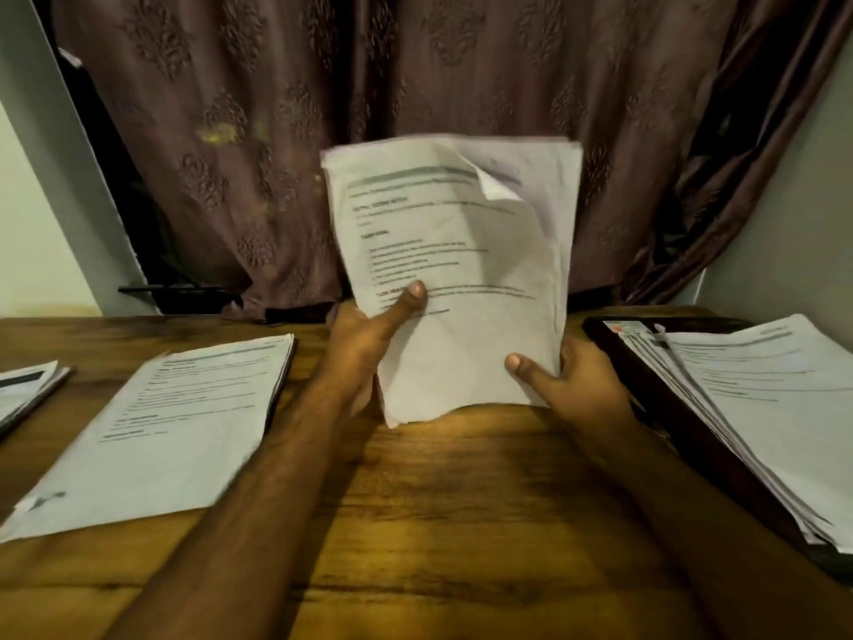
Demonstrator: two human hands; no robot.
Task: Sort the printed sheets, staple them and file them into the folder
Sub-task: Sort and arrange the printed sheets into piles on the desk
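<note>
We hold a bundle of printed sheets [454,279] upright above the middle of the tabletop [461,524], near its far edge. Our left hand [364,348] grips its left side, thumb pressed on the front page; our right hand [570,378] grips the lower right corner. The top right corner curls forward. A stack [157,427] lies toward the left edge, and another [761,408] rests on a dark folder [683,418] at the right edge.

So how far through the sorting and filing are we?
Sorting is under way: one stack lies left on the table, and more sheets sit on the dark folder. Left hand and right hand hold an unsorted bundle. No stapler visible.
</note>
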